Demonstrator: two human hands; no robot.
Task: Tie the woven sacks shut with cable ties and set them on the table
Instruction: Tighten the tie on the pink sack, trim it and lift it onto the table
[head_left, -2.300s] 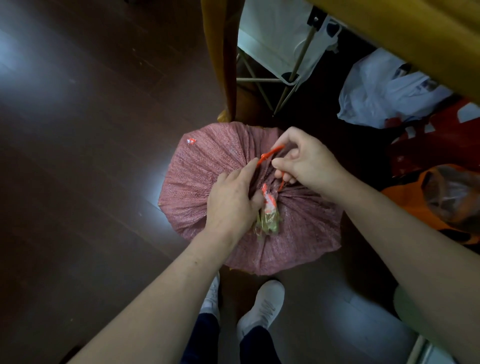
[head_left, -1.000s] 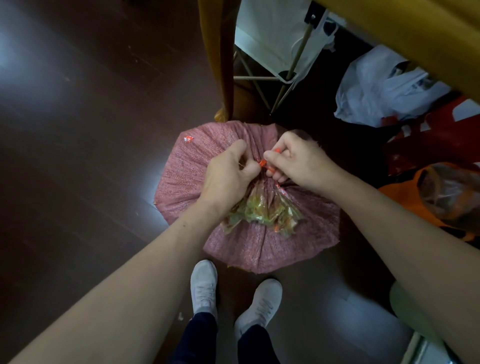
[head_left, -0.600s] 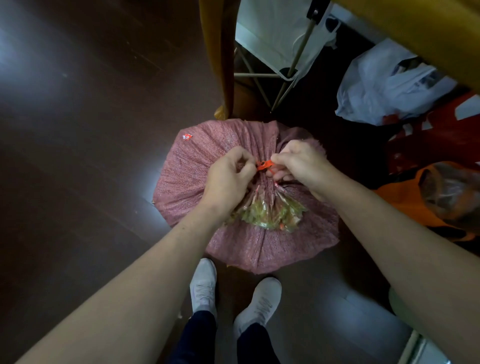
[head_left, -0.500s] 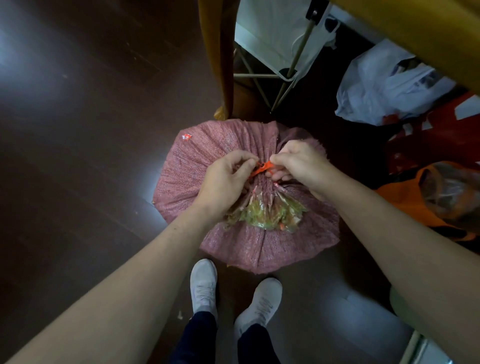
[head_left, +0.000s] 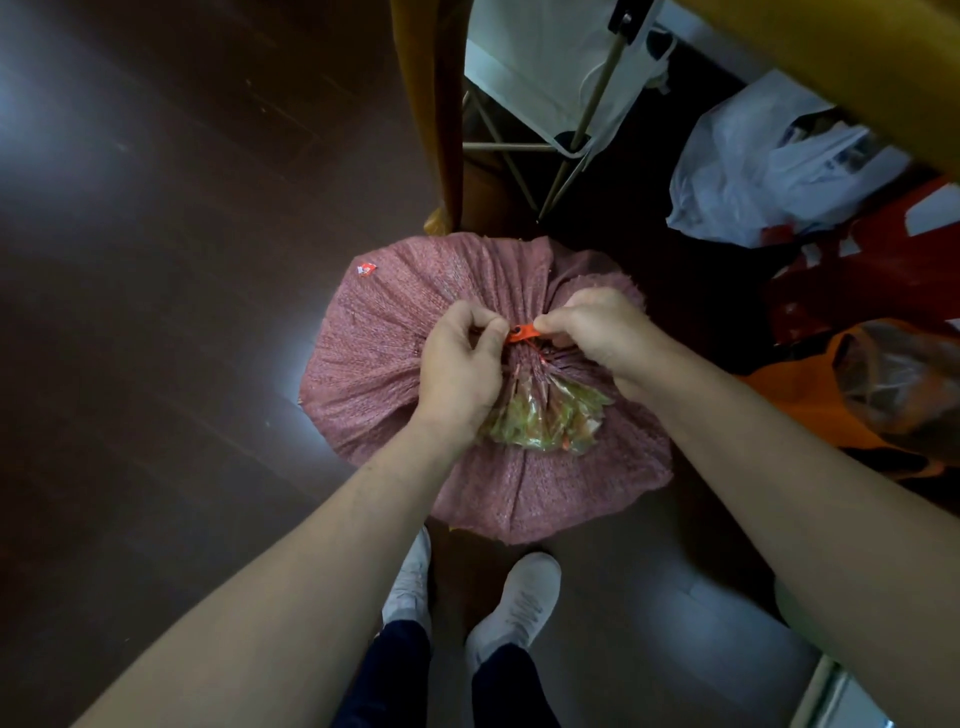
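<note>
A full pink woven sack (head_left: 384, 358) stands on the dark floor in front of my feet. Its mouth is gathered into a neck at the top, and a clear inner liner with green and orange print (head_left: 545, 421) fans out toward me. An orange cable tie (head_left: 522, 332) circles the neck. My left hand (head_left: 460, 364) pinches one end of the tie with thumb and forefinger. My right hand (head_left: 597, 327) pinches the other end, fingers curled. The rest of the tie is hidden behind the gathered fabric.
A yellow table leg (head_left: 431, 119) rises just behind the sack, with the tabletop edge (head_left: 831, 62) at the upper right. A white folding rack (head_left: 561, 78), a white plastic bag (head_left: 753, 166) and orange-red bags (head_left: 857, 364) crowd the right side. Dark floor (head_left: 156, 260) spreads to the left.
The tie's loose end, held up by my right hand earlier, now sits low at the neck between both hands. My left hand moved up from the liner, which has fanned out.
</note>
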